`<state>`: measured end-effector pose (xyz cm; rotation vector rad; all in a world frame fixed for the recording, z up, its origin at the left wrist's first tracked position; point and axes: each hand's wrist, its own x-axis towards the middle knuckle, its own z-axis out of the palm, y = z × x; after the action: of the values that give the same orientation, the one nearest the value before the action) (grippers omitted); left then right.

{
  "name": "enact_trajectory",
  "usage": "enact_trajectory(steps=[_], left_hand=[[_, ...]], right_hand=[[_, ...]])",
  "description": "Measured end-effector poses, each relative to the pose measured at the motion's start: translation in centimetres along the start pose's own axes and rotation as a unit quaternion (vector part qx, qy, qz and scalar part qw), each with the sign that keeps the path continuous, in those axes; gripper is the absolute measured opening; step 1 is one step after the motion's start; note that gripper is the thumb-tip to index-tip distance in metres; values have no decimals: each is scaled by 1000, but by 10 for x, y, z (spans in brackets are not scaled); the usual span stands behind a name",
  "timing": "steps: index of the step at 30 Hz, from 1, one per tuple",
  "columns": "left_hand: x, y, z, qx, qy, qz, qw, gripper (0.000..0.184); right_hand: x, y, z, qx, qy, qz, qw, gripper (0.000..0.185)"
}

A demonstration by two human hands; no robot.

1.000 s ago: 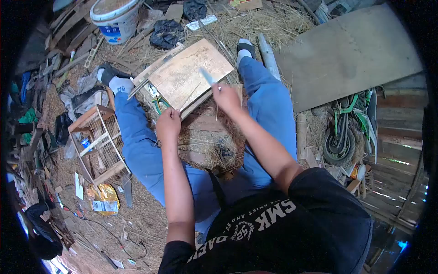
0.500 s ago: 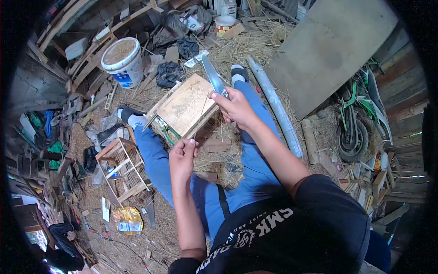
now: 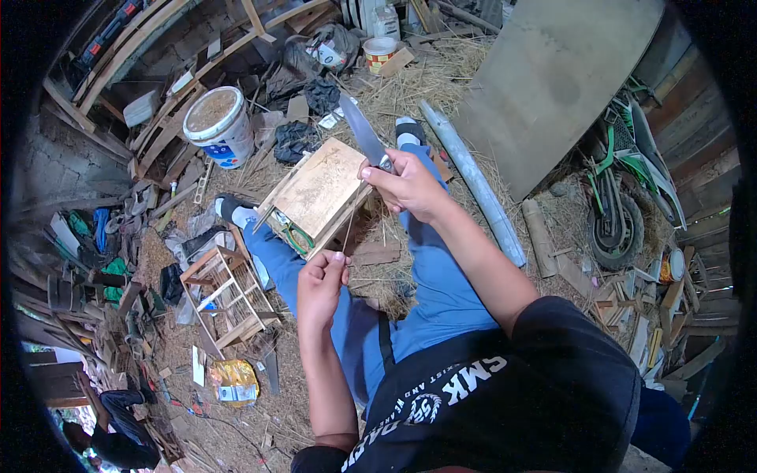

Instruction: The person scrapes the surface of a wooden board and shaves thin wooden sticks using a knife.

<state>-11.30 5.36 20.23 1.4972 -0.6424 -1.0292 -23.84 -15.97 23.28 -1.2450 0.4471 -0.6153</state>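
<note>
Right of the wooden box (image 3: 319,189), the right hand (image 3: 408,186) grips a knife (image 3: 363,132); on the box's near side, the left hand (image 3: 320,290) pinches a thin stick (image 3: 348,233). Green-handled pliers (image 3: 297,238) sit at the box's left end.

1. Knife blade (image 3: 361,130), 12 o'clock: metal, smooth, glossy.
2. Board (image 3: 322,188), 11 o'clock: bare wood, matt.
3. Bucket (image 3: 229,151), 10 o'clock: smooth plastic.
4. Pouch (image 3: 235,377), 7 o'clock: glossy, crinkled film.
5. Trousers (image 3: 430,303), 5 o'clock: matt cloth.
</note>
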Motion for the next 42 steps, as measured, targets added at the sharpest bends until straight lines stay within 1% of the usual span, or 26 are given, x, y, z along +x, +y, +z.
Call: enact_trajectory(steps=[1, 3, 5, 7, 9, 11, 13, 14, 17, 19, 20, 21, 23, 24, 25, 27, 28, 29, 30, 31, 33, 34, 42], left_hand=[[-1, 2, 1, 2, 1, 0, 1000, 24], [-3, 9, 3, -8, -41, -25, 999, 25], [-2, 17, 10, 1, -57, -10, 998, 26], [2, 28, 23, -24, -38, 65, 997, 21], [3, 44, 33, -37, -41, 62, 997, 22], [3, 56, 43, -65, -30, 81, 994, 20], [4, 58, 45, -78, -33, 94, 992, 18], [3, 59, 46, -90, -36, 106, 990, 17], [-4, 63, 46, -94, -32, 99, 990, 15], [-10, 65, 46, -109, -29, 96, 989, 14], [-12, 67, 45, -125, -27, 94, 987, 14], [-16, 71, 46, -124, -24, 95, 987, 14], [-22, 81, 47, -111, -4, 86, 990, 15], [-23, 80, 46, -111, -2, 86, 990, 15], [-25, 79, 44, -115, 2, 92, 989, 16], [-28, 79, 45, -119, 4, 98, 988, 18], [-30, 82, 46, -124, 4, 98, 987, 18], [-32, 84, 47, -130, 5, 98, 987, 18], [-34, 84, 46, -137, -7, 104, 985, 14], [-35, 86, 47, -136, -7, 104, 985, 14], [-37, 88, 48, -143, -5, 121, 982, 11], [-39, 89, 46, -152, -18, 113, 982, 13], [-41, 88, 48, -155, -3, 114, 981, 13]], right_hand=[[-2, -1, 0, 2, -1, 0, 1000, 23], [-6, -5, 2, 13, 17, -6, 1000, 23], [-12, -8, 9, 2, 15, -5, 1000, 22], [-18, -9, 15, -13, 14, -5, 1000, 21], [-24, -11, 19, -28, -10, -7, 1000, 20], [-27, -14, 20, -43, -17, -10, 999, 19], [-29, -18, 23, -66, -31, -49, 996, 19], [-31, -22, 22, -65, -29, -49, 996, 19], [-34, -27, 16, -84, -17, -61, 995, 19], [-35, -28, 17, -93, 27, -158, 983, 23], [-45, -36, 10, -79, -23, -114, 990, 29], [-50, -38, 9, -78, -27, -114, 990, 29], [-58, -41, 12, -245, -61, -163, 954, 33], [-63, -46, 21, -292, -41, -225, 929, 28], [-64, -47, 22, -292, -42, -225, 929, 28], [-65, -47, 22, -375, -75, -310, 870, 29], [-64, -46, 22, -388, -68, -336, 856, 30], [-65, -48, 22, -388, -67, -336, 856, 30], [-67, -52, 22, -413, -66, -345, 840, 30], [-68, -55, 22, -438, -65, -353, 824, 30], [-71, -58, 23, -448, -68, -356, 817, 30], [-72, -59, 23, -458, -73, -360, 809, 31], [-74, -63, 25, -455, -63, -371, 807, 32]])
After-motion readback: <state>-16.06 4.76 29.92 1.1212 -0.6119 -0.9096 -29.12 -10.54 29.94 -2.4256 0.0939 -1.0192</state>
